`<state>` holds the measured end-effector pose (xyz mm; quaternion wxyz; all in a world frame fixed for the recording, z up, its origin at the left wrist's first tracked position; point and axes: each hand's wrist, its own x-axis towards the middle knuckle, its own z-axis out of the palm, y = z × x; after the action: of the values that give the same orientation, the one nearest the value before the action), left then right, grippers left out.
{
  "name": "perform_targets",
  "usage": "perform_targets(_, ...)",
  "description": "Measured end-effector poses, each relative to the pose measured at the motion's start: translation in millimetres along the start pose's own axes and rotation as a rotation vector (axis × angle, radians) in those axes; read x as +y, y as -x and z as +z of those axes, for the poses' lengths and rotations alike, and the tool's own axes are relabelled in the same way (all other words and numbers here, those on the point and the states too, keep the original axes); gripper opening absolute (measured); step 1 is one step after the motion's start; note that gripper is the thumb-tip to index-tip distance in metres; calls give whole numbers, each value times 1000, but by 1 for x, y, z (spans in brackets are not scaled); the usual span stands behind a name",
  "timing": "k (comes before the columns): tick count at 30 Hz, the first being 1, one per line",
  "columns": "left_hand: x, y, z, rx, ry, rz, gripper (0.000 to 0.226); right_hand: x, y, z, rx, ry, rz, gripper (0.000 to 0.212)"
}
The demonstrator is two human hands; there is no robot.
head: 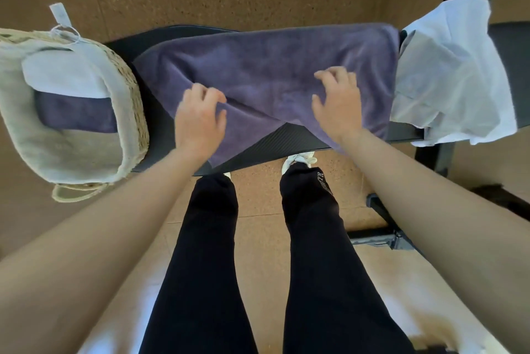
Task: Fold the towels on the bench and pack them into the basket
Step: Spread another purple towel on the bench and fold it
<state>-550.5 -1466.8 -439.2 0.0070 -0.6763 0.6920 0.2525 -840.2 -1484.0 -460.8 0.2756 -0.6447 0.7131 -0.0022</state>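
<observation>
Two folded towels lay inside the basket at the bench's left end. The left grip pinched a fold of the purple towel spread along the bench. The right grip rested on it with fingers bent; whether it clamped cloth was unclear. A white towel lay crumpled at the right end.

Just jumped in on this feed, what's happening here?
A person is working the purple towel spread across the bench. The left hand grips a fold of it; the right hand rests on it, fingers bent. The basket already holds a folded white towel and a folded purple towel. A crumpled white towel waits at the bench's right end.
</observation>
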Motion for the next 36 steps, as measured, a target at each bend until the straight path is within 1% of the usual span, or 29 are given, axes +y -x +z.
perform_targets(2,6,29,23,-183,64,22,30,-2,15,15,-130,47,48,55)
perform_targets(4,5,48,39,-351,45,12,44,0,24,24,-220,99,76,65)
perform_targets(6,-4,60,46,-395,-34,33,51,2,26,27,-237,142,58,73)
perform_targets(11,-44,81,34,-393,-175,64,44,3,10,15,-217,172,93,82)
perform_targets(13,-60,89,27,-402,-232,60,41,4,2,10,-233,210,67,86)
perform_targets(17,-72,93,20,-424,-432,-1,27,7,-8,3,-262,239,24,86)
perform_targets(19,-68,88,17,-455,-483,-36,22,7,-14,-1,-271,224,30,86)
perform_targets(21,-56,74,13,-432,-458,-47,21,7,-21,-5,-253,216,35,85)
perform_targets(22,-47,64,12,-383,-415,-49,21,6,-25,-6,-226,229,29,82)
perform_targets(24,-29,41,9,-214,-257,-44,24,3,-32,-8,-156,288,13,75)
perform_targets(25,-22,29,8,-129,-177,-39,30,3,-35,-8,-129,315,15,72)
perform_targets(27,-14,4,4,-53,-98,-45,46,3,-40,-8,-103,323,48,67)
perform_targets(29,-17,-18,3,-72,-93,-74,58,6,-45,-7,-102,293,78,63)
perform_targets(32,-28,-44,-1,-201,-166,-95,67,12,-53,-7,-115,290,80,68)
perform_targets(34,-34,-56,-5,-223,-170,-102,59,12,-58,-8,-126,304,83,72)
perform_targets(36,-42,-63,-8,-213,-168,-63,37,11,-61,-8,-130,314,92,71)
